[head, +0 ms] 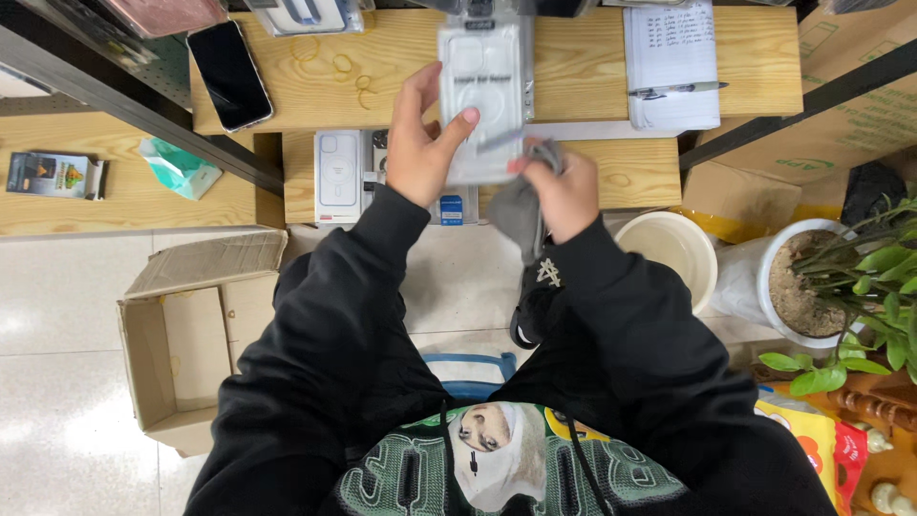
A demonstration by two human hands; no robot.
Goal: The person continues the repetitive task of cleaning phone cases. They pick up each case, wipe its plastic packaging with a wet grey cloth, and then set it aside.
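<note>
Obs.: The person stands over a low wooden bench point(592, 67), both arms in black sleeves reaching forward. The left hand point(420, 143) grips a clear phone case point(484, 91) by its lower left edge, thumb pressed across the front, holding it upright above the bench. The right hand point(564, 191) is closed round a bunched grey cloth point(521, 210), whose upper end touches the lower right corner of the case; the rest of the cloth hangs down below the wrist.

Progress, as a judgement: wiping of this case looks under way, not finished. The cloth meets only one corner, and most of the face shows uncovered. I cannot tell from this view whether the surface is clean or smudged, as it is blurred.

On the bench: a boxed white phone case point(337, 175) lies just left of the left hand, with more packaging partly hidden under the wrist. A black smartphone point(229, 75) lies face up at the far left, a few rubber bands point(344, 69) near it. A lined notepad with a pen point(672, 65) sits to the right. These packaged items appear untouched.

On the floor: an open cardboard box point(191, 334) at left, a white bucket point(676, 247) and a potted plant point(821, 287) at right.
</note>
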